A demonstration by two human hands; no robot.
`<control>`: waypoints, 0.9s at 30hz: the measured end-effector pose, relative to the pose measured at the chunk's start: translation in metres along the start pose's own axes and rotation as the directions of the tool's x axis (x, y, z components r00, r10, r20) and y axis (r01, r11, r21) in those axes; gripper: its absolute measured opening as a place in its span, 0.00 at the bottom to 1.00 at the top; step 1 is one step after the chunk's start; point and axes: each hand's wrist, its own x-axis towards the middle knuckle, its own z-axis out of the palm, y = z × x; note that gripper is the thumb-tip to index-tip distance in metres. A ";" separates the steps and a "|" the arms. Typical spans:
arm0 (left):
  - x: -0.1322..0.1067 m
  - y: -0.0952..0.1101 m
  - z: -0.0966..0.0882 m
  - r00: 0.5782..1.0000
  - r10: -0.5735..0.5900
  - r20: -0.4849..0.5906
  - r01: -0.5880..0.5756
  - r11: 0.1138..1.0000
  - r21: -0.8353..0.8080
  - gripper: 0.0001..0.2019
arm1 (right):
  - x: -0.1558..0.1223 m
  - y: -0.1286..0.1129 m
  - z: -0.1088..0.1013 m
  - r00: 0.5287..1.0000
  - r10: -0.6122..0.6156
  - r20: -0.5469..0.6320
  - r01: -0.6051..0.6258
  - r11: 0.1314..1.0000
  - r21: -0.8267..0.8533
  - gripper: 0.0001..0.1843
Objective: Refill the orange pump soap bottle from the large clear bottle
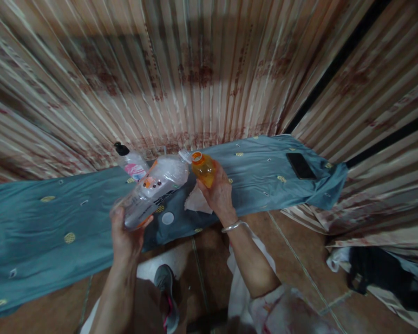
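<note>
In my left hand is a large clear plastic bottle with orange and black print, gripped near its base and tilted so its neck points up and right. Its white neck end meets or nearly meets the mouth of a small orange bottle; whether they touch I cannot tell. My right hand has its fingers wrapped around that orange bottle, which is open at the top and leans slightly left. Below them, a white round cap and a pale cloth or tissue lie on the blue-green cloth.
Behind the large bottle stands a pump bottle with a black top and pink label. A black phone lies at the right end of the cloth-covered surface. Pleated curtains hang behind. Dark fabric sits at lower right.
</note>
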 end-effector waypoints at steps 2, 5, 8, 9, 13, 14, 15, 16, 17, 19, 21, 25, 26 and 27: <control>0.000 0.001 0.000 1.000 0.010 -0.015 -0.010 1.000 0.003 0.31 | -0.001 -0.001 0.001 1.000 0.007 0.003 -0.007 1.000 0.002 0.35; 0.000 0.003 0.001 1.000 0.022 -0.012 -0.021 1.000 0.015 0.32 | -0.001 -0.003 0.002 1.000 0.009 0.000 -0.009 1.000 -0.004 0.36; 0.000 0.005 0.002 0.999 0.036 0.003 -0.036 0.999 0.021 0.33 | -0.002 -0.004 0.003 1.000 0.001 -0.004 -0.001 1.000 -0.007 0.36; 0.000 0.006 0.002 0.999 0.044 0.005 -0.045 0.999 0.018 0.34 | -0.003 -0.004 0.003 1.000 0.005 -0.001 -0.005 1.000 -0.007 0.36; 0.000 0.008 0.001 0.997 0.073 0.019 -0.073 0.997 -0.004 0.33 | -0.005 -0.005 0.004 1.000 0.004 0.000 -0.004 1.000 -0.019 0.36; 0.000 0.008 0.001 0.997 0.073 0.023 -0.073 0.997 -0.006 0.32 | -0.006 -0.006 0.004 1.000 -0.003 -0.003 0.003 1.000 -0.023 0.36; 0.000 0.008 0.001 0.997 0.073 0.029 -0.073 0.997 -0.005 0.32 | -0.006 -0.006 0.004 1.000 -0.007 -0.004 0.007 1.000 -0.027 0.36; 0.000 0.009 0.000 0.997 0.074 0.035 -0.074 0.997 -0.002 0.31 | -0.007 -0.007 0.004 1.000 -0.007 -0.005 0.007 1.000 -0.031 0.36; -0.001 0.009 0.000 0.996 0.079 0.040 -0.079 0.997 0.002 0.31 | -0.007 -0.007 0.004 1.000 -0.004 -0.003 0.003 0.999 -0.033 0.37; -0.001 0.009 -0.002 0.995 0.091 0.046 -0.092 0.996 0.016 0.31 | -0.007 -0.008 0.005 1.000 0.003 0.004 -0.003 1.000 -0.029 0.37; -0.001 0.010 -0.003 0.994 0.099 0.039 -0.100 0.995 0.028 0.30 | -0.008 -0.009 0.005 1.000 0.004 0.009 -0.004 1.000 -0.016 0.37; 0.000 0.012 -0.003 0.994 0.109 0.023 -0.109 0.994 0.025 0.31 | -0.008 -0.009 0.007 1.000 0.004 0.000 -0.004 1.000 -0.007 0.37; 0.000 0.013 -0.003 0.993 0.112 0.023 -0.112 0.993 0.021 0.31 | -0.008 -0.009 0.007 1.000 0.008 -0.005 -0.008 1.000 -0.012 0.37; -0.001 0.014 -0.003 0.993 0.115 0.022 -0.116 0.993 0.016 0.31 | -0.009 -0.009 0.007 1.000 0.012 -0.007 -0.012 1.000 -0.018 0.37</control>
